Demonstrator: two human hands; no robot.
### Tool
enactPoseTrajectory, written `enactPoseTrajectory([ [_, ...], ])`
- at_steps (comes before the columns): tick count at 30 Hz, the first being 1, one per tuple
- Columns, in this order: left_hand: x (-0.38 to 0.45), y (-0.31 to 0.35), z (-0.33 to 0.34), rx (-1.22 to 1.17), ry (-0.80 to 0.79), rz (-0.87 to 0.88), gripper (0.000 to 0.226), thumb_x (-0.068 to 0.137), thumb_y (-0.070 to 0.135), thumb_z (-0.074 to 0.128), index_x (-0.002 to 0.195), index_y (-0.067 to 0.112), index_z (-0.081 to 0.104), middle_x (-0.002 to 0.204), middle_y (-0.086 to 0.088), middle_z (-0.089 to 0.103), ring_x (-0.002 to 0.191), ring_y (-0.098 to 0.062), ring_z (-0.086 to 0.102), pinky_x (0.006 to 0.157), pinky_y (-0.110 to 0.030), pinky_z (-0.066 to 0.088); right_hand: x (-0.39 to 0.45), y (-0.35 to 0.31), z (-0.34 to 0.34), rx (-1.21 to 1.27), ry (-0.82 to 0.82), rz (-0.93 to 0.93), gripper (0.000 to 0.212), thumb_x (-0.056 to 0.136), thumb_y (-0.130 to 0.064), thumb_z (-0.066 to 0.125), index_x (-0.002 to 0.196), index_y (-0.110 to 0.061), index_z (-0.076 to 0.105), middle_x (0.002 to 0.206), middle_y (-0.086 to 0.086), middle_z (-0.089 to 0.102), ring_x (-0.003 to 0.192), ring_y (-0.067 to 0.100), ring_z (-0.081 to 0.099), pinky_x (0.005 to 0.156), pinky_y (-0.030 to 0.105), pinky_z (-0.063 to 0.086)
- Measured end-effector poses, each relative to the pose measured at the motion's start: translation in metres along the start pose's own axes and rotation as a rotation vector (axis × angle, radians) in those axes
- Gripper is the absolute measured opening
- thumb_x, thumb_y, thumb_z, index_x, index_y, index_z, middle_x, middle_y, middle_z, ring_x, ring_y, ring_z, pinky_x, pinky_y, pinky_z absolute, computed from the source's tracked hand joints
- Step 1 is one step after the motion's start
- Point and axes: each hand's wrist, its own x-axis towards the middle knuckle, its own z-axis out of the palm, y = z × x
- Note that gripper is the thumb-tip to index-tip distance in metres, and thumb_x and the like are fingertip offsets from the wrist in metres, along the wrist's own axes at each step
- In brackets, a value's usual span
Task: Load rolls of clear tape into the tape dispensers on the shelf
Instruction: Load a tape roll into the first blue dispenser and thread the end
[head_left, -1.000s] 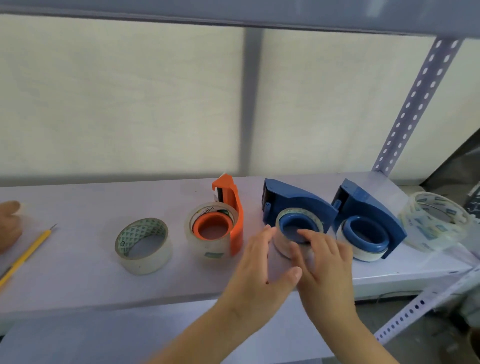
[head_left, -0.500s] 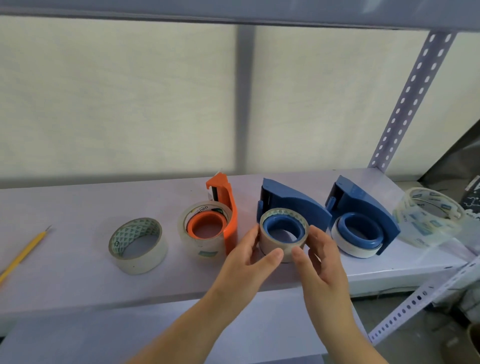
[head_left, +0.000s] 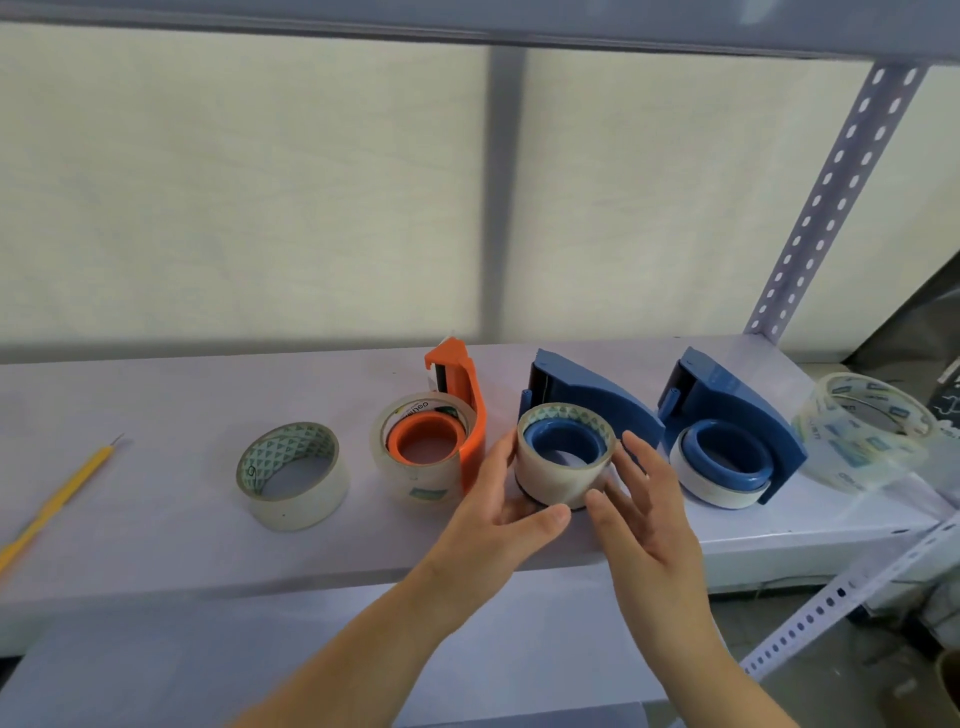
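Blue middle dispenser (head_left: 592, 400): stands on the shelf (head_left: 156, 519) just beyond both hands, its hub ringed by a clear roll (head_left: 563, 475).
Left hand (head_left: 498, 514): fingers lightly curved against the roll's left side, thumb along its lower front edge; it cups the roll rather than pinching it.
Right hand (head_left: 641, 506): fingers fairly straight, resting on the roll's right side, thumb near the lower front.
Just changed: a second ago the hands lay over the roll's top; now they have slid down to flank it, and the roll sits fully around the blue hub.
Meaning: seating on this dispenser looks done; threading the free end to the cutter is probably what remains.
Left of the left hand: orange dispenser (head_left: 457, 415), already carrying a roll, just beside the fingers; farther left a loose roll (head_left: 293, 475), and well apart a yellow pencil (head_left: 57, 501).
Right of the right hand: second blue dispenser (head_left: 732, 415), loaded; beyond it a wrapped roll (head_left: 867, 431) at the shelf's end.
Outlook: the loose rolls appear to be spares, since all three dispensers seem filled.
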Motion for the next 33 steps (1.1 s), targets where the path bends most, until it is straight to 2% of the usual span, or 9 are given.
enactPoseTrajectory([
  [8,0.005,0.001,-0.001,0.11,-0.027,-0.037,0.086,0.085,0.001,0.066,0.147,0.04,0.021,0.135,0.025,0.048,0.113,0.006,0.059,0.095,-0.021,0.051,0.005,0.008,-0.003,-0.075,-0.058,0.016,0.071,0.093,-0.008,0.057,0.138,-0.056,0.028,0.137,-0.032,0.048,0.129,0.001,0.049,0.11,0.042,0.041],
  [14,0.008,-0.002,-0.005,0.197,-0.02,-0.037,0.099,0.079,0.004,0.069,0.143,0.056,0.013,0.133,0.011,0.055,0.105,-0.016,0.068,0.097,-0.043,0.053,0.008,0.007,-0.003,-0.182,-0.077,-0.057,0.081,0.091,-0.007,0.059,0.142,-0.057,0.022,0.127,-0.052,0.042,0.125,0.004,0.054,0.106,0.047,0.044],
  [18,0.012,-0.001,-0.008,0.202,-0.03,-0.023,0.101,0.072,0.015,0.073,0.14,0.062,0.013,0.143,0.01,0.049,0.121,-0.018,0.06,0.103,-0.046,0.048,0.009,0.0,-0.004,-0.222,-0.102,-0.091,0.086,0.091,-0.007,0.058,0.141,-0.061,0.015,0.123,-0.058,0.038,0.125,0.002,0.054,0.105,0.044,0.045],
  [20,0.011,0.004,-0.009,0.236,-0.044,-0.026,0.1,0.072,0.021,0.073,0.139,0.063,0.012,0.144,0.017,0.045,0.127,-0.012,0.053,0.106,-0.04,0.046,0.009,-0.002,-0.006,-0.196,-0.115,-0.1,0.09,0.092,-0.007,0.058,0.134,-0.071,0.011,0.122,-0.058,0.04,0.126,-0.002,0.051,0.108,0.039,0.042],
  [22,0.009,0.01,-0.008,0.294,-0.053,0.005,0.091,0.076,0.022,0.073,0.135,0.064,0.017,0.136,0.04,0.04,0.128,0.011,0.042,0.104,-0.017,0.041,0.009,-0.006,-0.007,-0.195,-0.12,-0.135,0.093,0.091,-0.007,0.06,0.126,-0.078,0.011,0.122,-0.058,0.039,0.127,-0.011,0.044,0.107,0.026,0.037],
  [24,0.007,0.017,-0.008,0.345,-0.034,0.051,0.082,0.081,0.02,0.072,0.118,0.071,0.019,0.118,0.057,0.035,0.113,0.036,0.03,0.089,0.006,0.032,0.01,-0.009,-0.006,-0.18,-0.123,-0.172,0.095,0.089,-0.005,0.062,0.12,-0.082,0.017,0.126,-0.055,0.039,0.129,-0.016,0.038,0.103,0.012,0.033],
  [27,0.004,0.022,-0.007,0.329,-0.013,0.105,0.076,0.085,0.014,0.069,0.129,0.059,0.026,0.128,0.046,0.039,0.117,0.034,0.028,0.096,0.004,0.029,0.008,-0.01,-0.003,-0.152,-0.124,-0.206,0.087,0.087,-0.003,0.065,0.131,-0.067,0.026,0.135,-0.044,0.04,0.133,-0.012,0.036,0.105,0.008,0.033],
  [30,-0.002,0.028,-0.005,0.241,-0.032,0.164,0.08,0.086,0.001,0.065,0.147,0.032,0.024,0.146,0.025,0.04,0.136,0.012,0.031,0.112,-0.014,0.029,0.005,-0.01,0.0,-0.105,-0.139,-0.232,0.081,0.085,-0.002,0.067,0.147,-0.034,0.026,0.146,-0.028,0.039,0.138,-0.001,0.035,0.111,0.02,0.034],
  [33,-0.011,0.032,-0.009,0.211,0.04,0.28,0.081,0.088,0.002,0.061,0.149,0.035,0.02,0.152,0.023,0.034,0.142,0.005,0.025,0.12,-0.03,0.023,0.003,-0.02,0.012,-0.047,-0.133,-0.312,0.085,0.083,-0.005,0.067,0.151,-0.02,0.019,0.154,-0.012,0.033,0.144,0.008,0.03,0.116,0.035,0.03],
])
